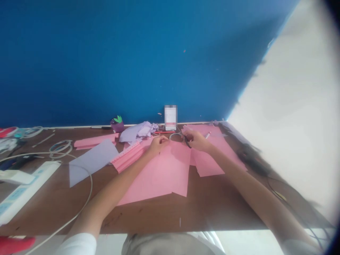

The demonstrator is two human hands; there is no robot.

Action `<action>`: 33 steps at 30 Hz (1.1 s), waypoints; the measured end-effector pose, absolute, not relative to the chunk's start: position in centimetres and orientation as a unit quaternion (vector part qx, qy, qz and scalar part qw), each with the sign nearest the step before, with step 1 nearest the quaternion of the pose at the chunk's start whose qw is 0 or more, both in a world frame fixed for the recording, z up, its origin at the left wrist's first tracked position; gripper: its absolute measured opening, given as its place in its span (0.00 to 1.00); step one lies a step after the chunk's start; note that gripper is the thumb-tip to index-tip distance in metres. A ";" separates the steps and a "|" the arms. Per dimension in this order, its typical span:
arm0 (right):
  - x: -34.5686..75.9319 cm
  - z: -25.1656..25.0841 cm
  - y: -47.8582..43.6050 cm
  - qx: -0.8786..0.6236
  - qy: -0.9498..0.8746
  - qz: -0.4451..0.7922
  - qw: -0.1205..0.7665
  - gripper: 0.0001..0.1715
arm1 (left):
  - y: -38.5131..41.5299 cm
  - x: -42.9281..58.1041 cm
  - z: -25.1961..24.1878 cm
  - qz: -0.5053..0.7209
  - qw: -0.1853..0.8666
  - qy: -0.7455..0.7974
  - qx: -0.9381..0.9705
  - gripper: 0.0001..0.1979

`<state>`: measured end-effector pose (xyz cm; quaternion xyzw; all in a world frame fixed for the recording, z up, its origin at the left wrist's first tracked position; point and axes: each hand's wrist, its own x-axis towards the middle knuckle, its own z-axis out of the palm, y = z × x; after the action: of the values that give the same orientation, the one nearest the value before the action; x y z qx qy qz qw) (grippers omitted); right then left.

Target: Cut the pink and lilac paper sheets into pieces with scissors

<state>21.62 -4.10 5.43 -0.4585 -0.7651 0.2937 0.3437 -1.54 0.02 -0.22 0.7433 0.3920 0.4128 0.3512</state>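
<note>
right hand (197,140) holds scissors (186,140) (black) over pink paper (162,177)

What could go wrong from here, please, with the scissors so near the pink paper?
The scissors in the right hand sit close to the left hand, so a slip could nick its fingers. The pink paper lies in loose, overlapping sheets and might shift mid-cut. The white cable curving beside the left forearm could perhaps snag.
</note>
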 end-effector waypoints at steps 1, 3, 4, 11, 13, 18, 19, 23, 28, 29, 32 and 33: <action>21.6 5.5 -4.2 -0.462 -0.763 0.296 0.343 0.10 | 0.0 -1.6 -0.3 0.411 0.349 0.389 0.747 0.09; 21.5 5.4 -4.2 -0.466 -0.760 0.299 0.341 0.10 | 0.1 -1.7 -0.3 0.412 0.344 0.385 0.751 0.09; 21.5 5.4 -4.2 -0.466 -0.760 0.300 0.341 0.10 | 0.1 -1.7 -0.3 0.413 0.343 0.384 0.751 0.10; 21.7 4.7 -3.7 -0.449 -0.766 0.298 0.350 0.11 | 0.5 -1.6 -0.7 0.418 0.346 0.383 0.747 0.11; 21.8 4.5 -3.5 -0.446 -0.765 0.300 0.355 0.11 | 0.7 -1.6 -1.0 0.423 0.350 0.389 0.740 0.11; 22.1 4.1 -3.1 -0.448 -0.757 0.305 0.365 0.12 | 1.2 -1.5 -1.6 0.435 0.375 0.392 0.719 0.12; 22.2 4.0 -3.1 -0.449 -0.755 0.310 0.366 0.12 | 1.3 -1.5 -1.7 0.439 0.380 0.392 0.713 0.12; 22.5 3.8 -2.9 -0.453 -0.744 0.323 0.370 0.13 | 1.2 -1.6 -1.4 0.449 0.388 0.397 0.700 0.13; 23.0 3.0 -2.4 -0.460 -0.736 0.341 0.361 0.14 | 1.0 -1.8 -0.9 0.463 0.367 0.404 0.698 0.18; 23.1 2.8 -2.3 -0.466 -0.729 0.349 0.359 0.15 | 1.0 -1.8 -0.9 0.468 0.365 0.408 0.694 0.19; 23.4 2.1 -1.9 -0.475 -0.705 0.379 0.366 0.17 | 1.0 -1.8 -1.0 0.469 0.372 0.412 0.687 0.20; 23.4 1.9 -1.8 -0.475 -0.699 0.387 0.369 0.18 | 1.0 -1.8 -1.1 0.465 0.381 0.409 0.686 0.19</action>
<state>23.45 -1.82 1.93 -0.4747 -0.6992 0.3871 0.3687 -1.76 1.03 -1.05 0.6863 0.4091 0.4652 0.3810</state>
